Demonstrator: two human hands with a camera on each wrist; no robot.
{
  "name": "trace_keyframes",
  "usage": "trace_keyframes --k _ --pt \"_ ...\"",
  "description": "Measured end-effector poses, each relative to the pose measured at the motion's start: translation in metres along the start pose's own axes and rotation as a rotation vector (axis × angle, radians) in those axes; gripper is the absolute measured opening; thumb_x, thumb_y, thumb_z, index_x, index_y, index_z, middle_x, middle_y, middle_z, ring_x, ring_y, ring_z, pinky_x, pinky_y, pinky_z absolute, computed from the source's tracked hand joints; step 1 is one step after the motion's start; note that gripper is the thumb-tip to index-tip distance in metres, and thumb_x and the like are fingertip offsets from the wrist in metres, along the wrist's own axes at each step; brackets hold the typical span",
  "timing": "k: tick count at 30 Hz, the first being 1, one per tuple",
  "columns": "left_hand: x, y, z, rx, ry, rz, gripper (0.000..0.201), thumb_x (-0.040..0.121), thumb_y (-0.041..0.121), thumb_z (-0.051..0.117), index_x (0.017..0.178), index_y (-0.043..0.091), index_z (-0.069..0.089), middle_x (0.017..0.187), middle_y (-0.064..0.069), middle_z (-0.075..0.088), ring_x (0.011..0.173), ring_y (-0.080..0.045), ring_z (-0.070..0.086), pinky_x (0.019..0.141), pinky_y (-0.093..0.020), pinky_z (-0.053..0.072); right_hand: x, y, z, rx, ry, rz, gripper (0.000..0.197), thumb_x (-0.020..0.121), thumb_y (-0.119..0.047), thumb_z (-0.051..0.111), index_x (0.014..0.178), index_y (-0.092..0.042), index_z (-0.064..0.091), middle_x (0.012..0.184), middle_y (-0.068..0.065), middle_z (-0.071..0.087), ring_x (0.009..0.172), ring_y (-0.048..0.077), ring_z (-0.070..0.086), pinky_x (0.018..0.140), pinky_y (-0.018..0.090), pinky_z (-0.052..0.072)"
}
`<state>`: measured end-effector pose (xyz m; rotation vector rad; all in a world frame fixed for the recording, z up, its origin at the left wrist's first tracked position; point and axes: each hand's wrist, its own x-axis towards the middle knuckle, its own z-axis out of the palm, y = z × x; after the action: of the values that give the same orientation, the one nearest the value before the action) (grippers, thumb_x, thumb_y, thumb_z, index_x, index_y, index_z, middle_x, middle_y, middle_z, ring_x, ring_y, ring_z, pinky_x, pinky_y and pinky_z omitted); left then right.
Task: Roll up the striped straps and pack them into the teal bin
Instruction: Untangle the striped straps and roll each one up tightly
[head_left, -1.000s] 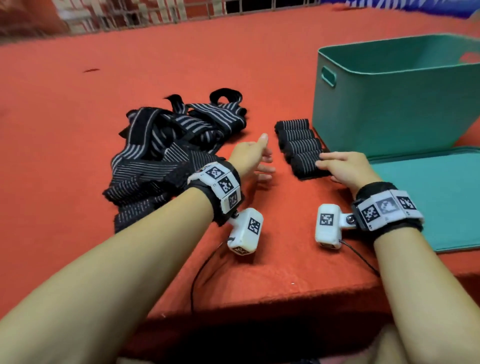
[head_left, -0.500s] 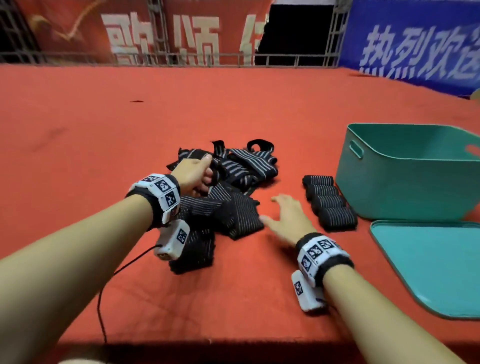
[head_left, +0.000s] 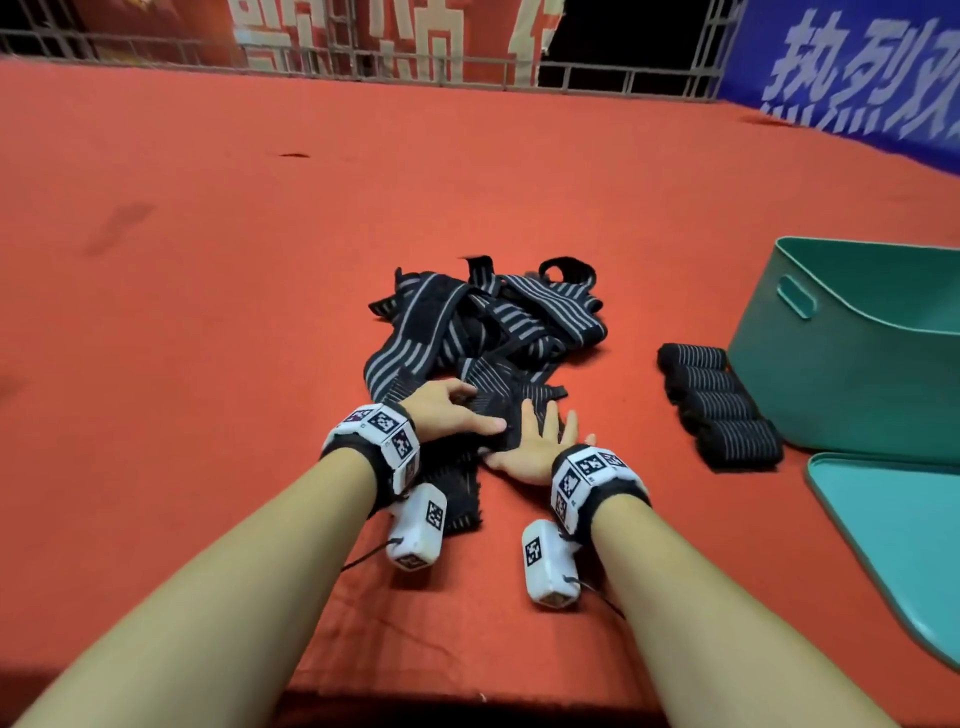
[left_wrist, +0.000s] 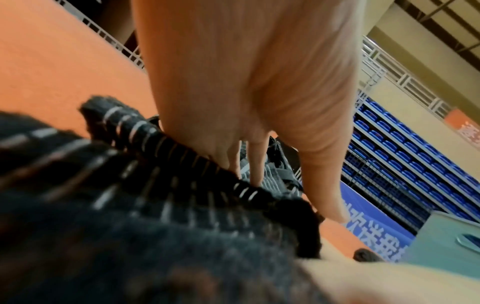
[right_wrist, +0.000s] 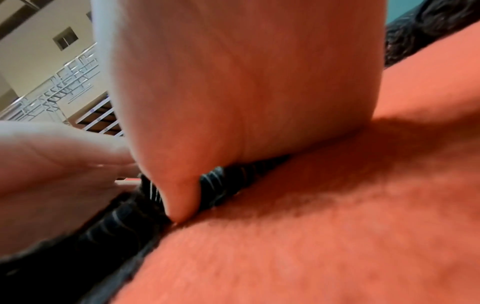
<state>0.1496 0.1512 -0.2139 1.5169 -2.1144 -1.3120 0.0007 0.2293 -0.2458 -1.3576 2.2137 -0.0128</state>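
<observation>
A loose pile of black straps with grey stripes (head_left: 483, 322) lies on the red cloth. My left hand (head_left: 462, 410) rests on the near end of one strap, with straight fingers (left_wrist: 255, 164) set down on the fabric and the thumb stretched out. Right beside it, my right hand (head_left: 540, 439) lies flat on the same strap end, its thumb (right_wrist: 182, 205) pressing at the strap's edge. Several rolled straps (head_left: 719, 408) sit in a row against the teal bin (head_left: 852, 374) at the right. The inside of the bin is not in view.
A teal lid (head_left: 893, 535) lies flat in front of the bin at the right edge. The red-covered surface (head_left: 208, 312) stretches wide to the left and far side, ending at a metal railing. Its front edge is just under my forearms.
My right hand left the row of rolled straps and moved left onto the loose strap. My left hand went into the pile, then drew back to the strap's near end.
</observation>
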Motion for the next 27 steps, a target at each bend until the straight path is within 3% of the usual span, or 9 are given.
trace_keyframes --k 4,7,10,15,19,22,24,25,27 --pt "0.000 -0.008 0.007 -0.033 0.084 0.051 0.057 0.076 0.031 0.090 0.128 0.019 0.069 0.118 0.009 0.060 0.113 -0.008 0.057 0.097 -0.017 0.036 -0.001 0.000 0.000 0.075 0.012 0.019 0.098 0.090 -0.070 0.049 0.162 -0.036 -0.008 0.170 -0.002 -0.021 0.154 0.028 -0.026 0.122 0.055 -0.017" --pt "-0.002 -0.011 0.010 -0.135 0.116 0.063 0.034 0.079 0.035 0.087 0.108 0.021 0.077 0.104 0.012 0.068 0.101 -0.003 0.063 0.091 -0.014 0.041 -0.004 0.003 -0.004 0.153 0.014 0.009 0.090 0.093 -0.071 0.044 0.163 -0.037 -0.002 0.171 -0.004 -0.017 0.155 0.025 -0.024 0.123 0.053 -0.018" --pt "-0.004 -0.014 0.011 -0.166 0.130 0.097 0.027 0.084 0.042 0.081 0.101 0.022 0.078 0.099 0.011 0.071 0.086 0.004 0.062 0.075 -0.004 0.042 -0.004 0.008 -0.005 0.248 0.013 -0.018 0.087 0.094 -0.074 0.039 0.163 -0.038 0.002 0.171 -0.005 -0.013 0.156 0.022 -0.023 0.123 0.051 -0.018" --pt "-0.005 -0.020 0.007 -0.251 0.134 0.078 0.032 0.078 0.037 0.087 0.103 0.020 0.078 0.108 0.003 0.074 0.102 -0.010 0.068 0.093 -0.019 0.048 -0.001 0.017 -0.007 0.433 0.022 -0.078 0.080 0.096 -0.073 0.036 0.163 -0.037 0.011 0.172 -0.006 -0.007 0.156 0.018 -0.020 0.123 0.049 -0.018" --pt "-0.011 -0.017 0.021 -0.176 0.157 0.095 0.040 0.080 0.018 0.086 0.116 0.011 0.071 0.114 0.004 0.065 0.108 -0.009 0.060 0.091 -0.012 0.037 0.003 0.028 -0.009 0.600 0.010 -0.147 0.070 0.100 -0.067 0.033 0.162 -0.037 0.020 0.172 -0.007 -0.002 0.157 0.016 -0.016 0.123 0.046 -0.019" --pt "-0.014 -0.017 0.032 -0.148 0.239 0.137 0.023 0.089 0.011 0.076 0.111 0.008 0.071 0.111 0.006 0.061 0.113 -0.007 0.055 0.095 -0.013 0.035 0.011 0.038 -0.006 0.722 0.034 -0.202 0.074 0.093 -0.067 0.034 0.160 -0.036 0.026 0.172 -0.007 0.004 0.157 0.016 -0.014 0.122 0.046 -0.022" --pt "-0.015 -0.018 0.033 -0.139 0.271 0.135 0.011 0.089 0.012 0.075 0.100 0.014 0.075 0.106 0.007 0.065 0.109 -0.006 0.058 0.096 -0.017 0.038 0.009 0.039 -0.005 0.809 0.057 -0.200 0.078 0.089 -0.069 0.041 0.158 -0.035 0.031 0.171 -0.006 0.011 0.158 0.016 -0.011 0.123 0.048 -0.019" --pt "-0.016 -0.018 0.031 -0.155 0.299 0.122 0.006 0.088 0.014 0.076 0.092 0.018 0.075 0.101 0.008 0.068 0.105 -0.008 0.061 0.095 -0.020 0.041 0.007 0.040 -0.004 0.855 0.056 -0.190 0.082 0.085 -0.074 0.049 0.157 -0.039 0.033 0.170 -0.006 0.015 0.158 0.015 -0.007 0.126 0.049 -0.014" --pt "-0.017 -0.016 0.026 -0.200 0.397 0.118 0.008 0.085 0.019 0.079 0.082 0.023 0.074 0.089 0.008 0.072 0.095 -0.013 0.066 0.086 -0.024 0.045 0.023 0.052 0.007 0.958 0.051 -0.143 0.087 0.066 -0.090 0.063 0.144 -0.058 0.040 0.168 -0.013 0.024 0.158 0.016 0.004 0.128 0.052 0.001"
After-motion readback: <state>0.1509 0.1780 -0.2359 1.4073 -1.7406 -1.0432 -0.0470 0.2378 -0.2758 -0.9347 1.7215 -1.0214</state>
